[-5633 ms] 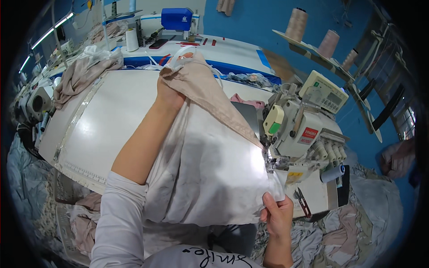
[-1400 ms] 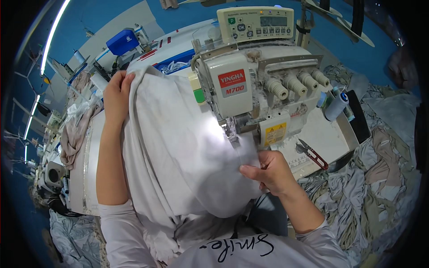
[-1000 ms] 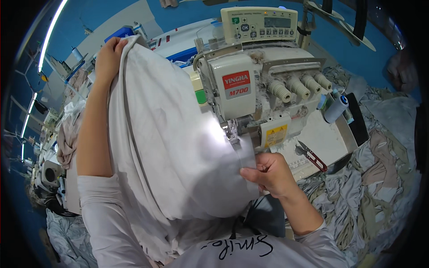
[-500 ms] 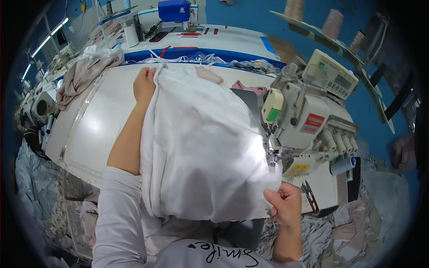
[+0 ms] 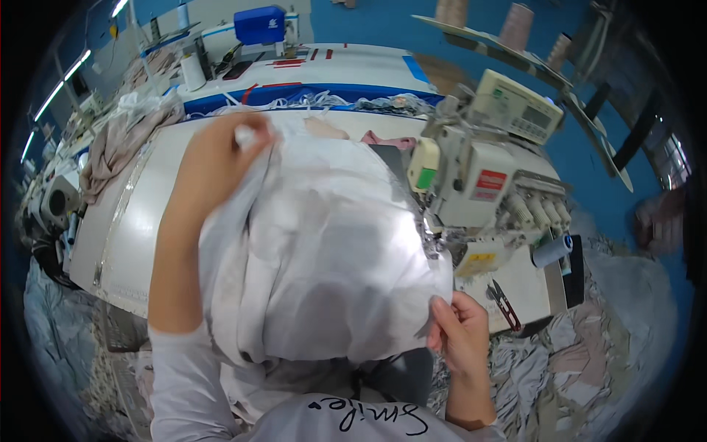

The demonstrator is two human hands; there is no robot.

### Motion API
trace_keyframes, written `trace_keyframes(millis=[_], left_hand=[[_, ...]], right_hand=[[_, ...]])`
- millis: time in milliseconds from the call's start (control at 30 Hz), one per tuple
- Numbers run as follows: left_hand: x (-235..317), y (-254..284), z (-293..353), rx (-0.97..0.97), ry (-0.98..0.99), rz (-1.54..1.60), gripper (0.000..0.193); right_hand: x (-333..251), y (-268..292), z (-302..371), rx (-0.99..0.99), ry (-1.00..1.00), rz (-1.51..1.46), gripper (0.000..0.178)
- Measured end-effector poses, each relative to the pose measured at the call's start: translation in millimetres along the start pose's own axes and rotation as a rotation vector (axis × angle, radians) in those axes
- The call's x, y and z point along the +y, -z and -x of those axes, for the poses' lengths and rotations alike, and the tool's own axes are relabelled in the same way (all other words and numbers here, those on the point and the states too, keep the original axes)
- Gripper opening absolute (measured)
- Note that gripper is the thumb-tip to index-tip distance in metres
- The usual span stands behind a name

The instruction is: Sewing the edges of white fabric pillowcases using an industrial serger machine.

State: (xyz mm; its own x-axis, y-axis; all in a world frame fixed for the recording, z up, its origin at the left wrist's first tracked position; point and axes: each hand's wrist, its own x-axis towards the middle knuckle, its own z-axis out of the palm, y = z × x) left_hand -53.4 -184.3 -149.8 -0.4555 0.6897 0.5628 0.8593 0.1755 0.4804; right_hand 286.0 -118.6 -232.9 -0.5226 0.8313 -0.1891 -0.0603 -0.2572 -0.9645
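A large piece of white cloth [image 5: 331, 243] lies over the tabletop and hangs down toward me, with long folds along its left side. My left hand [image 5: 217, 158], somewhat blurred, is raised at the cloth's far left edge, its thumb and fingers closed on a bit of it. At the near right corner, my right hand [image 5: 464, 335] pinches the cloth's edge between thumb and fingers. The cloth's right edge runs against the needle area of an overlock sewing machine [image 5: 471, 173], where a bright lamp lights it. Red-handled thread snips [image 5: 505, 306] lie right of my right hand.
A blue thread spool [image 5: 552, 252] sits at the machine's front right. Thread cones [image 5: 517, 28] stand on a rack above. Beige cloth [image 5: 121, 151] is heaped at the table's left. Piles of fabric [image 5: 574, 353] lie below right. Another table [image 5: 346, 62] stands beyond.
My left hand has come nearer and shifted slightly left, drawing the cloth's left side with it and opening its folds. My right hand still pinches the corner. The whole view has shifted a little.
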Motion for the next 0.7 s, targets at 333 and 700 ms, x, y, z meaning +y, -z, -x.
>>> trace_keyframes(millis=[333,700], left_hand=[[46,-26,263,-0.119,0.001,-0.115,0.024],[20,-21,204,0.363,0.113,0.640,0.015]], right_hand=[[22,8,-13,-0.041,0.068,-0.136,0.017],[18,16,-17,-0.150,0.070,-0.173,0.019]])
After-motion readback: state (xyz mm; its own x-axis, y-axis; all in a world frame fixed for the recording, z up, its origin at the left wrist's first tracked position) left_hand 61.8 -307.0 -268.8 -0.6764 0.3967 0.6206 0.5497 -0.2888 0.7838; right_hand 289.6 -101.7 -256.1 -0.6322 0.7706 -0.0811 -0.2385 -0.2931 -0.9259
